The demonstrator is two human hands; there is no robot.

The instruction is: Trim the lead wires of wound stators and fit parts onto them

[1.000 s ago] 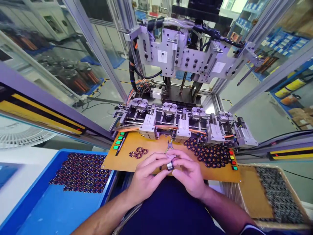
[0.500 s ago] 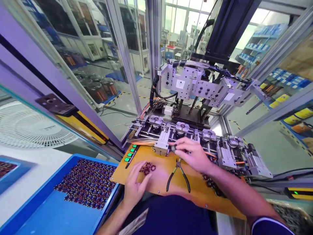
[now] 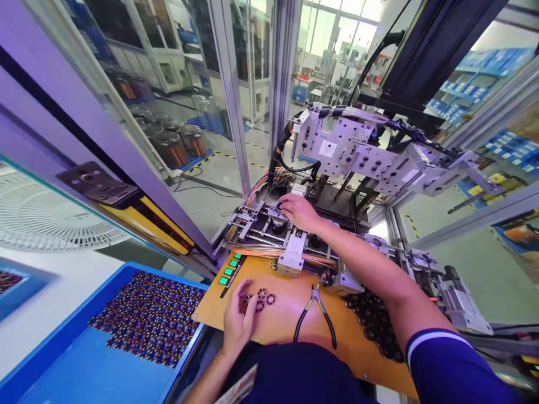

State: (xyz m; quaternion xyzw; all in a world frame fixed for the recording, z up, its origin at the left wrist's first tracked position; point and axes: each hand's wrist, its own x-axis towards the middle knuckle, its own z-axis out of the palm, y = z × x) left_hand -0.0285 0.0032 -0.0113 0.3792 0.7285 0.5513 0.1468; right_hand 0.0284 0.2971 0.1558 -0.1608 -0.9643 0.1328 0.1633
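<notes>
Left hand (image 3: 238,320) half-curled by the rings (image 3: 261,299), grip unclear; at its one o'clock, right hand (image 3: 300,212) pinches a dark part (image 3: 278,206) at the fixture (image 3: 275,216).

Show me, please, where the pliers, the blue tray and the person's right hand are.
Pliers (image 3: 315,294): head view, on the joint between jaws and handles.
Blue tray (image 3: 113,370): head view, on its bare floor.
Right hand (image 3: 301,213): head view, on the back of the hand.

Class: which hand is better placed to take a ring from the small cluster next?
Likely the left hand: it is at the ring cluster, while the right hand is up at the leftmost fixture.
</notes>
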